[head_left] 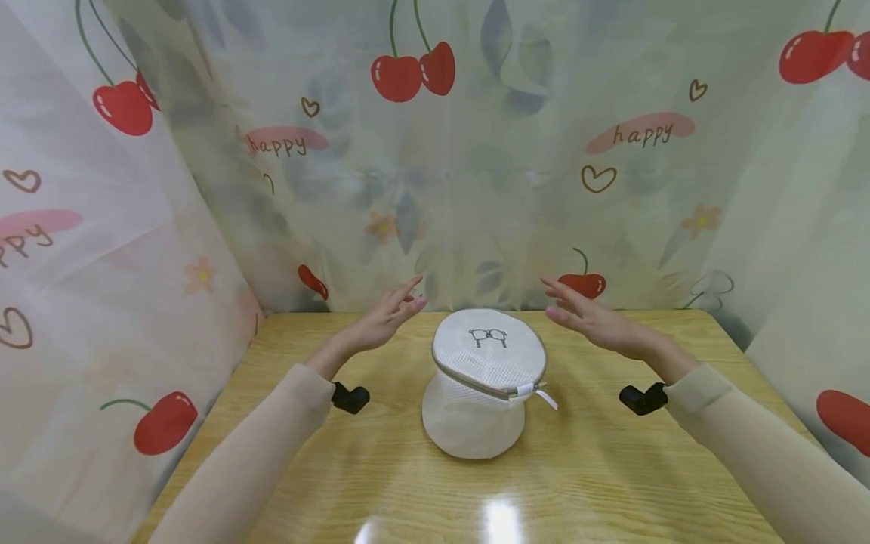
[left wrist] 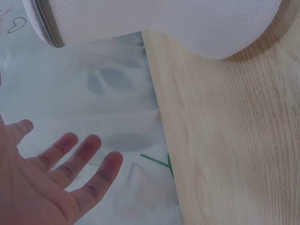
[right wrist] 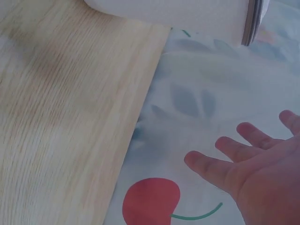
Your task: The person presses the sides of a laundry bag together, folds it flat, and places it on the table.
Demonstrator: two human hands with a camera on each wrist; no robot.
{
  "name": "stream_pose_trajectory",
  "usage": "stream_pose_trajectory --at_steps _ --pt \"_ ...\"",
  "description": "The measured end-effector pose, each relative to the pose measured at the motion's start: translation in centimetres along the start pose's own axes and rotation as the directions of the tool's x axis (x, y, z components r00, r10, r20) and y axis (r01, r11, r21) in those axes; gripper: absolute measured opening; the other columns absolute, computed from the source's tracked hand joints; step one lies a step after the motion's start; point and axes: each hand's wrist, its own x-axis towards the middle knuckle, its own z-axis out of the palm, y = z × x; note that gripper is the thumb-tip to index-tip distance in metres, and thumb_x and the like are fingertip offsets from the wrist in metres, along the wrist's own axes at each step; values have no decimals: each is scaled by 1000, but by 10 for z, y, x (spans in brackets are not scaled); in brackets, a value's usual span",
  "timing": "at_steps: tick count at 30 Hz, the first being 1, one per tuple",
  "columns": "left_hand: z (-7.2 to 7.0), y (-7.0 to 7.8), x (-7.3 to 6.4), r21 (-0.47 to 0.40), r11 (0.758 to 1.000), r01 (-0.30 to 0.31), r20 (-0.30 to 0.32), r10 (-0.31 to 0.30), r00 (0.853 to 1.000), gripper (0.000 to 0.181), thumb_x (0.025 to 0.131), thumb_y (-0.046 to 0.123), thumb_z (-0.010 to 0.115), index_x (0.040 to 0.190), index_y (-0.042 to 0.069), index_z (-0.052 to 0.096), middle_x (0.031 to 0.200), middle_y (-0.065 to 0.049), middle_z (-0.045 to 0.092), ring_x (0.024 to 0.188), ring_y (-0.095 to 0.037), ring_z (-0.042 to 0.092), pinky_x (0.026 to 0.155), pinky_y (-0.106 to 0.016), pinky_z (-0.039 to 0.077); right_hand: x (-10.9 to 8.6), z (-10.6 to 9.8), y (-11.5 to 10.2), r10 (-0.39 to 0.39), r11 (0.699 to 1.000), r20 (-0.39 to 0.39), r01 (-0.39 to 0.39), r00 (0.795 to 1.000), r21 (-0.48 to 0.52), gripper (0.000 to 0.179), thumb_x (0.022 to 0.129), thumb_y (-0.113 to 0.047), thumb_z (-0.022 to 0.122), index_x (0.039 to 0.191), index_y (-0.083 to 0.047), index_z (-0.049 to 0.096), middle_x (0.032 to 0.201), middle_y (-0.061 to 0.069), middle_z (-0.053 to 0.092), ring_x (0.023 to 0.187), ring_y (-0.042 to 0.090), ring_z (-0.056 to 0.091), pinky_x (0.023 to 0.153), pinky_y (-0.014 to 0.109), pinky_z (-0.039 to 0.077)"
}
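Observation:
A white mesh laundry bag [head_left: 489,347] stands upright on the wooden table, its round lid edged by a grey-brown zipper with a white pull tab [head_left: 547,398] at the front right. Two small outline figures are printed on the lid. My left hand [head_left: 384,317] is raised to the left of the bag, fingers extended and apart from it. On the other side, my right hand [head_left: 598,321] is held up in the same way, touching nothing. Both wrist views show spread fingers with the bag's side [left wrist: 206,28] along the top of the picture.
The wooden table [head_left: 578,483] reaches back to a cherry-patterned curtain [head_left: 448,174] that hangs behind it and along both sides. A dark wrist camera [head_left: 350,398] sits at the left cuff, another camera [head_left: 643,399] at the right cuff.

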Motion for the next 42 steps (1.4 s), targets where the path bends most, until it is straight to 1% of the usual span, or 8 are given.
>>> stream_pose_trajectory --at_steps 4,9,16,22,27,31,36,42 --pt "1 2 -5 -70 997 15 24 -14 1000 68 113 46 39 170 23 10 151 -21 41 129 -38 51 98 -59 52 -4 4 -2 17 1000 29 -17 999 14 71 112 -41 46 168 -36 4 173 15 12 155 50 16 112 78 23" --pt "3 5 -11 -134 990 37 70 -28 997 68 113 47 39 169 26 8 149 -20 42 129 -37 51 100 -60 50 -8 8 -1 0 1000 33 -1 999 26 71 112 -38 47 169 -32 5 172 17 13 155 51 14 113 78 22" --pt "8 7 -15 -147 988 53 72 -43 996 73 111 53 41 169 26 7 152 -18 39 130 -37 53 98 -57 52 -12 12 -2 -9 999 44 7 999 44 71 111 -37 48 169 -32 6 172 17 12 155 51 14 112 78 24" --pt "11 8 -23 -185 980 68 110 -48 993 72 111 51 41 169 28 4 155 -18 37 131 -38 52 101 -60 50 -17 22 -2 2 998 56 -5 998 57 73 111 -37 50 169 -29 7 172 17 12 154 50 19 113 76 26" --pt "13 9 -29 -207 974 94 126 -69 990 72 111 50 44 169 32 5 152 -17 38 130 -36 54 100 -54 53 -19 30 0 -16 994 56 9 998 113 71 110 -34 51 168 -31 11 167 19 21 150 52 26 113 74 29" --pt "16 10 -32 -213 969 125 147 -94 985 74 109 52 46 168 34 6 148 -16 39 128 -36 54 97 -53 55 -18 35 2 -14 987 79 1 997 160 73 109 -31 54 168 -32 10 162 21 26 147 50 33 114 65 36" --pt "21 9 -34 -231 961 149 180 -108 978 76 108 54 48 168 36 5 148 -16 37 129 -38 52 94 -51 57 -18 41 4 7 979 114 -30 993 199 80 107 -31 58 168 -33 5 163 23 21 145 49 37 111 60 44" --pt "24 12 -33 -257 954 157 202 -105 974 75 109 53 47 168 38 3 149 -16 36 129 -39 52 93 -52 58 -19 46 4 2 970 139 -36 990 241 88 106 -31 61 167 -37 -2 162 26 17 134 42 54 105 58 50"
